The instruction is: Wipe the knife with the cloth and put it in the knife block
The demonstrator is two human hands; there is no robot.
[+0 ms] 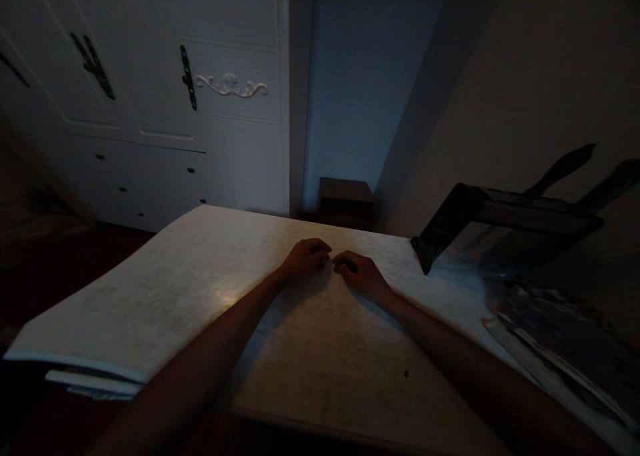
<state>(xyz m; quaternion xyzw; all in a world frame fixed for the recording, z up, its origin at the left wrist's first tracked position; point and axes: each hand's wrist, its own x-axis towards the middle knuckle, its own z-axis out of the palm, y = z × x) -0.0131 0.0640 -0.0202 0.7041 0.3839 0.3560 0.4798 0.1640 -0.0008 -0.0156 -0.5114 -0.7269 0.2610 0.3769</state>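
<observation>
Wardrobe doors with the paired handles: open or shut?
Shut, it appears: the wardrobe doors sit flush, with no gap visible between the paired handles.

One left hand (305, 257) and one right hand (365, 274) make two; two arms (215, 339); one table (175, 276) with one small dark spot (406, 374); one big white cupboard (240, 166) with four long handles (188, 77), five little knobs (191, 171) and one curly pattern (231, 85); one brown box (347, 191); one black stand (445, 219) with two dark sticks (560, 169); one messy pile (565, 336), its layers too dark to count.
</observation>
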